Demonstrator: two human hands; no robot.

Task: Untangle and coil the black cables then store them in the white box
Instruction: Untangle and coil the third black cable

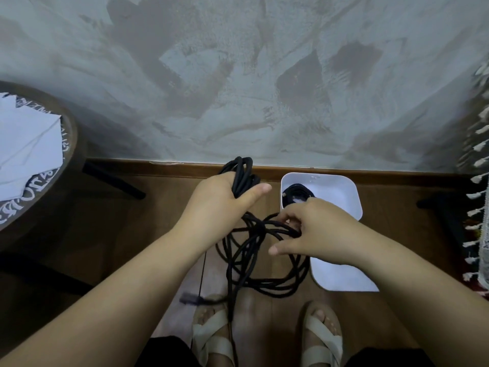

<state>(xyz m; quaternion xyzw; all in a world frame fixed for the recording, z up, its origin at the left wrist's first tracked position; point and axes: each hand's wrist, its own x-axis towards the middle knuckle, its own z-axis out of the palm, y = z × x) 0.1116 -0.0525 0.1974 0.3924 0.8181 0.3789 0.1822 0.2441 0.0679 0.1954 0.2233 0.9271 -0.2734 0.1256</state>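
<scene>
A grey plaster wall [238, 75] with dark, brushed patches fills the far half. A brown skirting board [172, 167] runs along its foot, meeting a brown wood floor [119, 234]. At left stands a round dark table [71, 123] with white lettering on its rim; white paper [26, 144] lies on it, and a black leg [113, 180] slants beneath. A fringed cloth [479, 154] hangs at the right edge. Light is dim and even.

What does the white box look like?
The white box is a smooth, plastic-looking tub with rounded corners and an open top. It stands upright on the wooden floor, against the skirting board. One coiled black cable lies inside. The right hand hides its near edge.
</scene>
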